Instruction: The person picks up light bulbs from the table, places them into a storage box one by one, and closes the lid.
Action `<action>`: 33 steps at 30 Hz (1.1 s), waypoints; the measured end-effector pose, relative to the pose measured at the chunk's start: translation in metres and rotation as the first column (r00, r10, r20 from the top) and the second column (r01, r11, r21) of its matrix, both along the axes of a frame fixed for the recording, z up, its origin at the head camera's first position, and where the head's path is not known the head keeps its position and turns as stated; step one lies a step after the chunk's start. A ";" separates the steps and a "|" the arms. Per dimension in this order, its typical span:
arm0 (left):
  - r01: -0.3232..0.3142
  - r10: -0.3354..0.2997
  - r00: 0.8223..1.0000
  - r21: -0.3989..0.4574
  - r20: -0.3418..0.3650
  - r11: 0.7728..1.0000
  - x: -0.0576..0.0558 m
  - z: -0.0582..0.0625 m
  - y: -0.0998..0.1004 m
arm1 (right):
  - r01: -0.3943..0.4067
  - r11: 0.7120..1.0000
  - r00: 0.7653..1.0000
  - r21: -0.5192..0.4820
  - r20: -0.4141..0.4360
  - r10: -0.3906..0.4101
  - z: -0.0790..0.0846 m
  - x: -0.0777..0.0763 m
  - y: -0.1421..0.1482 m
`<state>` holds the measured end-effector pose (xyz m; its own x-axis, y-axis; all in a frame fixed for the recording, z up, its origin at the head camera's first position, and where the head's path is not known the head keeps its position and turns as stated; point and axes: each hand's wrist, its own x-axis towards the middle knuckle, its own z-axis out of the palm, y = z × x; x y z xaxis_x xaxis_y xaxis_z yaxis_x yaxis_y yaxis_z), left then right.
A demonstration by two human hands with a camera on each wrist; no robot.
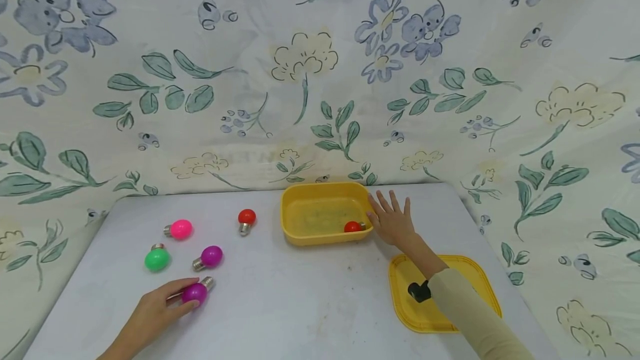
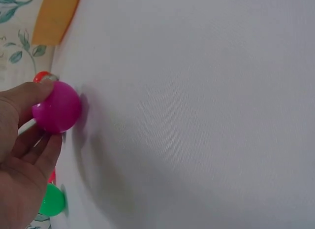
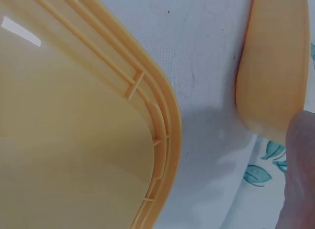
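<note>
A purple light bulb [image 1: 195, 293] is pinched between the thumb and fingers of my left hand [image 1: 157, 311], its metal base pointing away to the upper right. In the left wrist view the bulb [image 2: 58, 108] is close to the white table surface. My right hand [image 1: 392, 222] has its fingers spread and lies against the right end of a yellow bin [image 1: 320, 240]. Inside that bin, near its right end, a red bulb [image 1: 352, 227] lies on its side. The right wrist view shows part of the hand [image 3: 301, 165] touching the bin's outer wall [image 3: 273, 66].
On the left of the table [image 1: 280, 315] lie a pink bulb [image 1: 181, 229], a green bulb [image 1: 157, 260], a second purple bulb [image 1: 212, 256] and another red bulb [image 1: 247, 216]. A yellow lid [image 1: 400, 307] lies beneath the right forearm. Behind the table hangs a floral cloth [image 1: 260, 93].
</note>
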<state>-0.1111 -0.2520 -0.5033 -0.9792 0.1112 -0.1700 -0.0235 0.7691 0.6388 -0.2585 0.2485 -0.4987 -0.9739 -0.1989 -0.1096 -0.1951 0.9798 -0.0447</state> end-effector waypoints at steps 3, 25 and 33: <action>0.003 -0.003 1.000 0.009 -0.009 1.000 0.001 0.001 0.002 | 0.000 1.000 1.000 0.004 0.002 0.000 0.000 0.000 0.000; 0.216 -0.165 0.941 0.149 -0.294 0.965 -0.023 0.022 0.074 | -0.020 0.999 1.000 0.028 -0.014 0.020 -0.006 -0.001 0.003; 0.232 -0.166 0.950 0.247 -0.263 0.941 -0.041 0.032 0.118 | -0.031 0.999 0.999 0.039 -0.014 0.031 -0.003 -0.001 0.003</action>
<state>-0.1519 -0.1342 -0.4712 -0.9399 0.3171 0.1268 0.2884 0.5383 0.7918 -0.2591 0.2514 -0.5014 -0.9688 -0.2250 -0.1038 -0.2258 0.9742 -0.0042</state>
